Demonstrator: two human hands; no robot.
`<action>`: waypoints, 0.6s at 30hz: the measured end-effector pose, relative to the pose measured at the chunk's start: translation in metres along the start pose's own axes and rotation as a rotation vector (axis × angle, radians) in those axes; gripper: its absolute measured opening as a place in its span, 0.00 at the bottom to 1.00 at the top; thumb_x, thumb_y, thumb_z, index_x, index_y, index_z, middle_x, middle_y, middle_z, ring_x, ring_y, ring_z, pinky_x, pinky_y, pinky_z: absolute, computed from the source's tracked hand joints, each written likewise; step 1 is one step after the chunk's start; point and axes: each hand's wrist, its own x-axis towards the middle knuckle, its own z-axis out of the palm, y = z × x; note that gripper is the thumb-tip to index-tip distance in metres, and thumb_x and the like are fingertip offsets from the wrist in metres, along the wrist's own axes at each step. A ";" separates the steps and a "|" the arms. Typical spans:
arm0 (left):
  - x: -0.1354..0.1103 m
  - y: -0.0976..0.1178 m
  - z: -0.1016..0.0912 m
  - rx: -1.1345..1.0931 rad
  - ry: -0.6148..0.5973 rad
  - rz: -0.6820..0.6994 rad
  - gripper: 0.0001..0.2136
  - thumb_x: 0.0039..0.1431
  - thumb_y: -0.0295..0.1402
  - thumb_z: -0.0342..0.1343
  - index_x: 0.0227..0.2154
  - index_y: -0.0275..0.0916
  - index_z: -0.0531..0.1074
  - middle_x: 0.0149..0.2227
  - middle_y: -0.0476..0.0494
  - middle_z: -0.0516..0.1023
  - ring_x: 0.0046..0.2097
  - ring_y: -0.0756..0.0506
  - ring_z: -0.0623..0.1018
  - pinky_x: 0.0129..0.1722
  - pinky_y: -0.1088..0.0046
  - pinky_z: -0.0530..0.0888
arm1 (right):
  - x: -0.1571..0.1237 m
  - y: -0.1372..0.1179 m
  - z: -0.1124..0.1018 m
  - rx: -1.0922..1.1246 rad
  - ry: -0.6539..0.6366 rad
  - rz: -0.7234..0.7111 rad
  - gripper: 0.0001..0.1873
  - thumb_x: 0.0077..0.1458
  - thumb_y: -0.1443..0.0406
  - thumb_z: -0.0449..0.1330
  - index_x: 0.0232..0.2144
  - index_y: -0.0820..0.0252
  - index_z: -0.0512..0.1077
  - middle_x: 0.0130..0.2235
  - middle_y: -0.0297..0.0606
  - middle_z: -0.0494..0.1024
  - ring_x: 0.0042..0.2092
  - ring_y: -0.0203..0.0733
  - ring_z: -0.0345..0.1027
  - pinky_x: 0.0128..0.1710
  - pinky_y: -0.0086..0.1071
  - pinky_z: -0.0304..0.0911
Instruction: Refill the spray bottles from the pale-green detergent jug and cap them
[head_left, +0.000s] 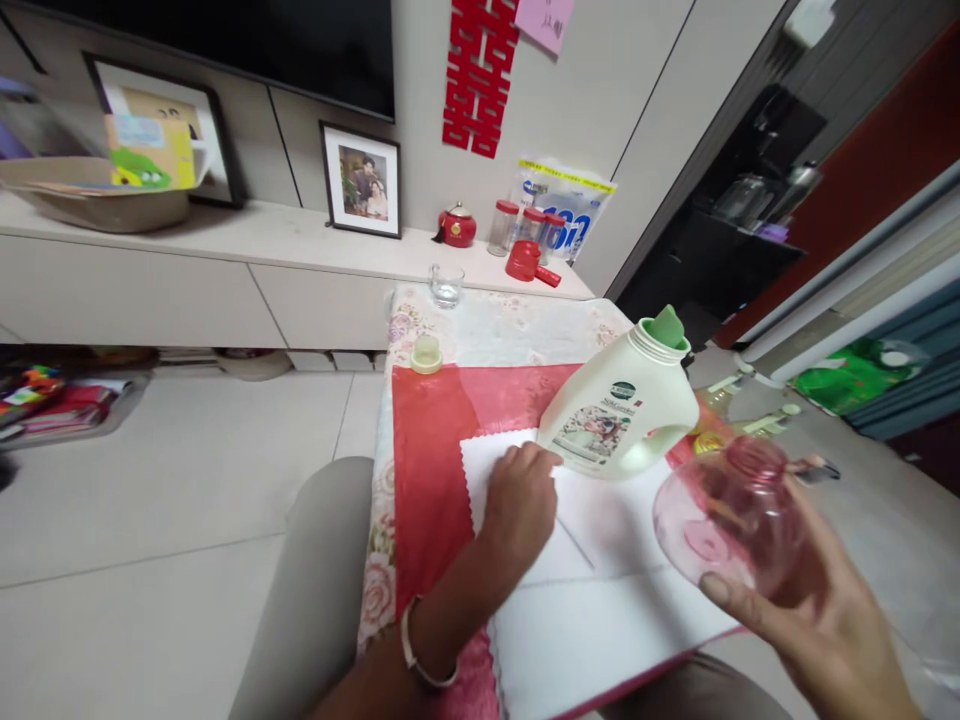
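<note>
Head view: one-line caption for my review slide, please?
Right hand holds a clear pink bottle, left hand beside an uncapped pale jug on a cloth-covered table.

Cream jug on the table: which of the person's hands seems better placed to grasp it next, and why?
Probably the left hand: it is right by the cream jug's lower edge, while the right hand is occupied holding the clear bottle.

Detergent jug (626,405), obstacle beyond left hand (521,505)
</note>
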 end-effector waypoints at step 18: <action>0.000 -0.048 0.021 0.382 -0.035 -0.073 0.05 0.56 0.24 0.52 0.30 0.40 0.69 0.36 0.37 0.71 0.41 0.37 0.70 0.41 0.57 0.70 | -0.080 0.008 0.046 0.320 -0.105 0.370 0.51 0.47 0.49 0.70 0.68 0.50 0.53 0.67 0.44 0.55 0.67 0.52 0.52 0.65 0.44 0.57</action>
